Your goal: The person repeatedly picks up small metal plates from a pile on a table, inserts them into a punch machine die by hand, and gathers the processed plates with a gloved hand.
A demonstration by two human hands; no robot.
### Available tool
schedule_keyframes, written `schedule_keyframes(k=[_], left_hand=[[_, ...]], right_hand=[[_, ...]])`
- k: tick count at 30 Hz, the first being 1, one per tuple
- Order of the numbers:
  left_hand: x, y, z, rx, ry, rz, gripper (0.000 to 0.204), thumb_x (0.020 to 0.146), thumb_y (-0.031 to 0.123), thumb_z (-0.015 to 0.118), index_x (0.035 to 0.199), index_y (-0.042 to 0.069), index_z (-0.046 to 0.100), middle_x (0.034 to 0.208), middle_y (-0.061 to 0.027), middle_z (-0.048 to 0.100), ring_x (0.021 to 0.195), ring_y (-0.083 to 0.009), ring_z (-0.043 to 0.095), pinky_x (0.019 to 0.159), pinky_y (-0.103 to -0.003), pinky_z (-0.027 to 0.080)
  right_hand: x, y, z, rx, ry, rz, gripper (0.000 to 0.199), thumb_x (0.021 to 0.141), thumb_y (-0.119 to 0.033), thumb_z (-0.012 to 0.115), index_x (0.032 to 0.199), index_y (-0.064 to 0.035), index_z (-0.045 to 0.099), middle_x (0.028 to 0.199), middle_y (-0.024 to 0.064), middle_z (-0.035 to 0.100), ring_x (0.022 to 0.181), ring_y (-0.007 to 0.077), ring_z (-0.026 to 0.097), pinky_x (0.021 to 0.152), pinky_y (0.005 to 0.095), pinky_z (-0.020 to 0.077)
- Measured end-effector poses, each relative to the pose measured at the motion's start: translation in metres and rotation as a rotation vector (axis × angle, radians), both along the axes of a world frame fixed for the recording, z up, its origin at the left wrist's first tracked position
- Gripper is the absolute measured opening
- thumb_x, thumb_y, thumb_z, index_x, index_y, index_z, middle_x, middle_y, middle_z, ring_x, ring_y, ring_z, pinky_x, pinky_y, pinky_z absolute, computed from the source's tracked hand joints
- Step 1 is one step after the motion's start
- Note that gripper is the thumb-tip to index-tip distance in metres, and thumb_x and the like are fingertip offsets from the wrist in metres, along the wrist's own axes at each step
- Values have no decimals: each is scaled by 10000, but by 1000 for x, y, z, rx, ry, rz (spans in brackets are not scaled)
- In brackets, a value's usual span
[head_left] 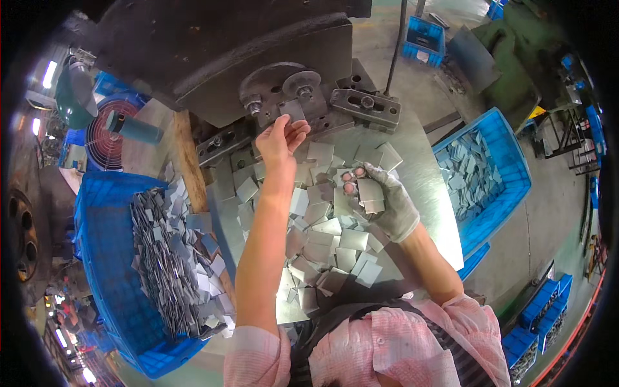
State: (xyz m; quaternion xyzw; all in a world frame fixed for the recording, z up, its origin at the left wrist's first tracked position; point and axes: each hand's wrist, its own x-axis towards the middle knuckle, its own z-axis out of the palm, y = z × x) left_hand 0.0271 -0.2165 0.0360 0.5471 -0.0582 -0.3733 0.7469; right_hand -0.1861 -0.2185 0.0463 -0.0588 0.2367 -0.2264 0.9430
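My bare left hand (pixel 280 139) reaches up to the dark press die (pixel 290 97) and pinches a small square metal plate (pixel 293 109) at its edge. My right hand (pixel 382 197), in a grey glove, hovers over the steel work table (pixel 425 187) and holds a small stack of square metal plates (pixel 369 192). Many loose square plates (pixel 325 242) lie scattered on the table between my arms.
A blue crate (pixel 103 271) full of plates stands at the left, another blue crate (pixel 509 168) with plates at the right. A fan (pixel 106 132) sits at the far left. More blue crates (pixel 545 309) stand on the floor at lower right.
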Motion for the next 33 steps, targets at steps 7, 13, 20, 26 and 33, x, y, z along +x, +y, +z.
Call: schedule_keyframes(k=[7, 13, 20, 26, 33], left_hand=[[18, 58, 13, 240, -381, -233, 340, 778, 369, 637, 698, 50, 551, 527, -21, 536, 395, -82, 483, 368, -178, 336], [-30, 126, 8, 691, -1295, -584, 330, 661, 285, 719, 786, 44, 530, 693, -58, 554, 609, -217, 575, 536, -321, 451], [-19, 132, -2, 698, -1432, -704, 373, 644, 243, 718, 889, 58, 506, 883, -79, 526, 780, -282, 577, 618, -378, 474], [-22, 123, 16, 658, -1591, -692, 388, 645, 230, 713, 938, 59, 524, 913, -77, 496, 824, -263, 564, 624, -360, 488], [-12, 110, 8, 481, -1775, -759, 347, 677, 245, 685, 910, 29, 547, 898, -72, 466, 842, -223, 543, 597, -326, 502]], right_hand=[[-4, -2, -8, 42, -66, 32, 145, 893, -209, 471, 863, -79, 526, 955, 110, 588, 802, 183, 614, 660, 309, 537], [-4, -10, -14, 13, -19, -37, 148, 896, -205, 466, 866, -74, 528, 962, 112, 593, 811, 181, 615, 709, 314, 535], [6, -5, -8, 66, -73, 0, 159, 887, -205, 489, 829, -67, 544, 975, 127, 596, 828, 205, 614, 719, 338, 528], [54, -31, -2, -132, 52, 105, 205, 877, -284, 524, 922, -84, 534, 886, 110, 601, 743, 186, 603, 634, 304, 514], [132, -58, -9, -243, 195, 124, 282, 863, -275, 550, 1041, -62, 503, 879, 108, 619, 668, 176, 592, 544, 293, 468]])
